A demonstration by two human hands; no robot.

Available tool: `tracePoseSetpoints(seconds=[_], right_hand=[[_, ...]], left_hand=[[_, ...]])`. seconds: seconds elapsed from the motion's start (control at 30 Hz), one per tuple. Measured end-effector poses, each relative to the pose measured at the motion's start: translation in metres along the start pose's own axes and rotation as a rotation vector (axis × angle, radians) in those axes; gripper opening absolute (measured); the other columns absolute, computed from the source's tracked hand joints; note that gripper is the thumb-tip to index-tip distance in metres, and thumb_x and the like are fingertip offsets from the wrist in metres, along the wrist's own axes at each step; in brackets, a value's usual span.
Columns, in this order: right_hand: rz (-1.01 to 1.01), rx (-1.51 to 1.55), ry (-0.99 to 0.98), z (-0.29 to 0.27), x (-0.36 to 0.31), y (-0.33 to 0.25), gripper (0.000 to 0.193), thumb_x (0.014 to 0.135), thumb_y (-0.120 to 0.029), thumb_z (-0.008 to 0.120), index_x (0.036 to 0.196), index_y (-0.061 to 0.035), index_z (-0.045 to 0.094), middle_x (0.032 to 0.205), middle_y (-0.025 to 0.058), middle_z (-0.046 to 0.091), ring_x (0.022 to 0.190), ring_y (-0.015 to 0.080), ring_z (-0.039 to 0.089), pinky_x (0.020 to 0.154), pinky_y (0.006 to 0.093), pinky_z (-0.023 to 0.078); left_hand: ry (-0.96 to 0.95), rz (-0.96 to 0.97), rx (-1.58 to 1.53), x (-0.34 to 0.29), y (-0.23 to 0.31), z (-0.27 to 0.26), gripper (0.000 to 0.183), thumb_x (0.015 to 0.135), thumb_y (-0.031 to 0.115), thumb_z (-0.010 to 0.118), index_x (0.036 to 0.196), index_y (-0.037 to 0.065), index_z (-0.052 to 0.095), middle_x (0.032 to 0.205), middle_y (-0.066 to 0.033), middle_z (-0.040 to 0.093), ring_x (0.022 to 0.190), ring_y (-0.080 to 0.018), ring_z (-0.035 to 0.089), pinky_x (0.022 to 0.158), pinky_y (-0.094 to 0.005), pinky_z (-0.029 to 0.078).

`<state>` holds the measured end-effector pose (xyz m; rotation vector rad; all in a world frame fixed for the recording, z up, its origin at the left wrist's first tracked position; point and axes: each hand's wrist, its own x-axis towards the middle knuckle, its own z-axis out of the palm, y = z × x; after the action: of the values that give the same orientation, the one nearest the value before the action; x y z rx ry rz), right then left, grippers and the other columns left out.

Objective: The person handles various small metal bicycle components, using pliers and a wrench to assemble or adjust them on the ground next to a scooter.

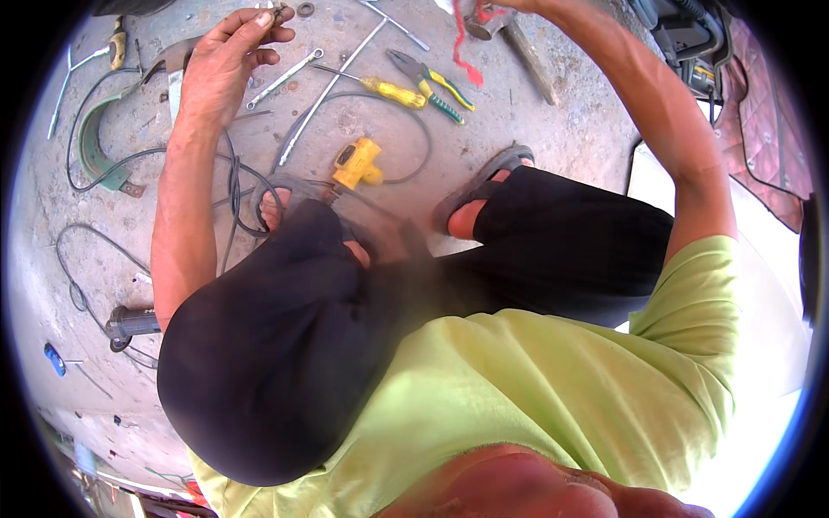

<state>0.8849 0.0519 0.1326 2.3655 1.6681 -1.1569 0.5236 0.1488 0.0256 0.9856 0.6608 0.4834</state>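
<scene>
Head view: yellow plug-like block (356, 164) on floor (561, 142) between the sandaled feet (466, 217); beyond it, yellow-handled screwdriver (393, 91) and pliers (420, 74) lie near each other. Farther, near top edge, left hand (226, 53) pinches a small dark piece (278, 12) in its fingertips; right hand (516, 3) mostly cut off by the frame, grip cannot be told, red strip (466, 67) near it

Head-worn fisheye view, facing steeply down from close above: yellow-green shirt (535, 380) at 5 o'clock, ground (508, 128) toward 12 o'clock.
</scene>
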Motion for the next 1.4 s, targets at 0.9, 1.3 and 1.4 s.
tracePoseSetpoints(seconds=[0.9,1.3,1.4], right_hand=[[-0.845,0.307,0.187,0.069,0.099,-0.130,0.026,0.093,-0.023,0.066,0.105,-0.0002,0.068,0.087,0.0069,0.069,0.082,0.0178,0.065,0.074,0.0325,0.052],[-0.285,0.594,0.016,0.079,0.101,-0.159,0.031,0.094,-0.028,0.072,0.114,-0.0039,0.068,0.094,0.0016,0.067,0.079,0.0094,0.059,0.068,0.0266,0.049],[-0.322,0.690,0.013,0.087,0.107,-0.160,0.034,0.094,-0.026,0.069,0.116,-0.0002,0.065,0.092,0.0043,0.066,0.075,0.0119,0.061,0.064,0.0291,0.051]], left_hand=[[0.070,0.240,-0.085,-0.011,0.022,-0.019,0.025,0.095,0.016,0.071,0.115,0.000,0.070,0.102,-0.0087,0.072,0.094,-0.0198,0.069,0.085,-0.0352,0.053],[0.464,0.684,0.823,-0.007,0.033,-0.038,0.015,0.093,0.011,0.069,0.102,0.000,0.072,0.117,-0.0071,0.070,0.100,-0.0166,0.066,0.087,-0.0290,0.053],[0.294,0.669,0.684,-0.013,0.040,-0.018,0.011,0.092,0.007,0.069,0.100,0.001,0.072,0.122,-0.0093,0.068,0.104,-0.0181,0.065,0.088,-0.0305,0.054]])
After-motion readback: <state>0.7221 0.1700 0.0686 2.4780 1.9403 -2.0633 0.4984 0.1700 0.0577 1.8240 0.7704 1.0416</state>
